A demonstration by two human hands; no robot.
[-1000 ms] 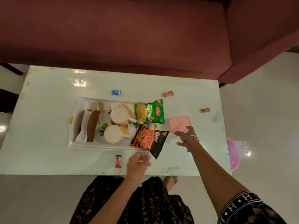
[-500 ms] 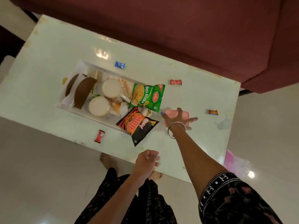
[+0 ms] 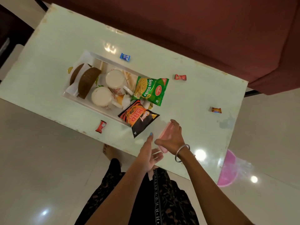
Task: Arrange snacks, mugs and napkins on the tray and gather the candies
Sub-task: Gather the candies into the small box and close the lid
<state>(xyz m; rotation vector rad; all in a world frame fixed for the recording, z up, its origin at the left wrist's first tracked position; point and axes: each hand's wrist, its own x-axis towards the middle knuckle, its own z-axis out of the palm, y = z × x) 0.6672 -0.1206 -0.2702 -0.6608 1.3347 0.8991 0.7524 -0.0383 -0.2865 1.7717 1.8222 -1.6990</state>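
A white tray on the pale table holds two white mugs, brown-and-white folded napkins, a green snack packet and an orange-black snack packet that hangs over its near right corner. My right hand grips a pink lid-like container, tilted on edge above the table's near side. Just left of it is my left hand, fingers extended toward the pink container. Loose candies lie on the table: a blue one, a red one, an orange one and a red one near the front edge.
A maroon sofa runs along the far side of the table. A pink plastic item lies on the tiled floor at the table's right near corner. My foot shows under the near edge.
My right hand has picked the pink container up off the table and brought it toward me, tilted. My left hand has opened and risen toward it. The camera view has swung round.
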